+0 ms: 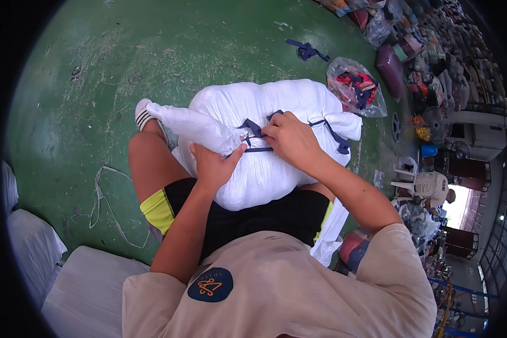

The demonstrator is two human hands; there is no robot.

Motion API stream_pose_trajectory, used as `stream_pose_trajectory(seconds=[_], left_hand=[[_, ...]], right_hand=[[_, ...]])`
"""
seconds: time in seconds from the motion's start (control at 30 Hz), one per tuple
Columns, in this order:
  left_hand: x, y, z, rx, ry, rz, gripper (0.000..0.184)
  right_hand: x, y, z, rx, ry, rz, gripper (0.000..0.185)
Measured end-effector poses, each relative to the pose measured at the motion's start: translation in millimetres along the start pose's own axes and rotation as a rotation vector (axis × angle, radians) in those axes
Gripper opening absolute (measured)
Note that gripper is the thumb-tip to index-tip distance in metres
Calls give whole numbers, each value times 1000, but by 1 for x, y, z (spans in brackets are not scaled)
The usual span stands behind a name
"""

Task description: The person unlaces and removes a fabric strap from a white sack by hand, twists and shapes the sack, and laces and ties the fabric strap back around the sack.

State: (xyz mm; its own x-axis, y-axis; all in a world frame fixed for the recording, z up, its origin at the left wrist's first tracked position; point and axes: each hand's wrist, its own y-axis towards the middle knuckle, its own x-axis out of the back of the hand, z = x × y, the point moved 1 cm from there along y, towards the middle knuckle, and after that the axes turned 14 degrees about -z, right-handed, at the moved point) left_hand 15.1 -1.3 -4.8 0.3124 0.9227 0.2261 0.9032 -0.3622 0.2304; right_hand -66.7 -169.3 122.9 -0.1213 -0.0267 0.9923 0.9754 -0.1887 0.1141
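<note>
A bulging white woven sack [265,183] lies between my knees. Navy cloth strips [259,150] run across its top, with a knot near the middle. My left hand [214,166] is closed round the gathered base of the sack's twisted corner [194,125], its thumb beside the knot. Just to the right, my right hand [293,141] pinches a navy cloth strip, whose loose end [252,126] sticks out towards the left. Its fingertips are partly hidden behind the hand. Another navy tail [338,139] hangs at the sack's right end, near a second gathered corner [345,125].
A clear plastic bag of red and dark cloth [359,87] stands beyond the sack. A navy scrap [307,50] and a white cord [104,197] lie on the green floor. White bales [87,287] sit at lower left. Another person [432,186] is at the far right, near piled bundles.
</note>
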Motion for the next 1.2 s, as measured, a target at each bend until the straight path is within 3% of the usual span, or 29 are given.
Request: stream_pose_trajectory(seconds=[0.3, 0.47, 0.6, 0.97, 1.1, 1.2], left_hand=[[1, 2, -3, 64, -20, 55, 27], [-2, -3, 6, -53, 98, -2, 35], [-7, -5, 11, -34, 119, -60, 20], [-8, -4, 13, -37, 157, -41, 22], [-9, -4, 14, -35, 127, 7, 48], [-9, -4, 14, -37, 130, -4, 48]], right_hand=[[-1, 24, -5, 230, -48, 160, 10], [-10, 40, -20, 333, 102, 283, 12], [-13, 58, -27, 6, 334, 704, 15], [-17, 92, -26, 61, 173, 985, 19], [-11, 105, -13, 71, -12, 1091, 19], [-12, 100, -22, 68, 40, 971, 20]])
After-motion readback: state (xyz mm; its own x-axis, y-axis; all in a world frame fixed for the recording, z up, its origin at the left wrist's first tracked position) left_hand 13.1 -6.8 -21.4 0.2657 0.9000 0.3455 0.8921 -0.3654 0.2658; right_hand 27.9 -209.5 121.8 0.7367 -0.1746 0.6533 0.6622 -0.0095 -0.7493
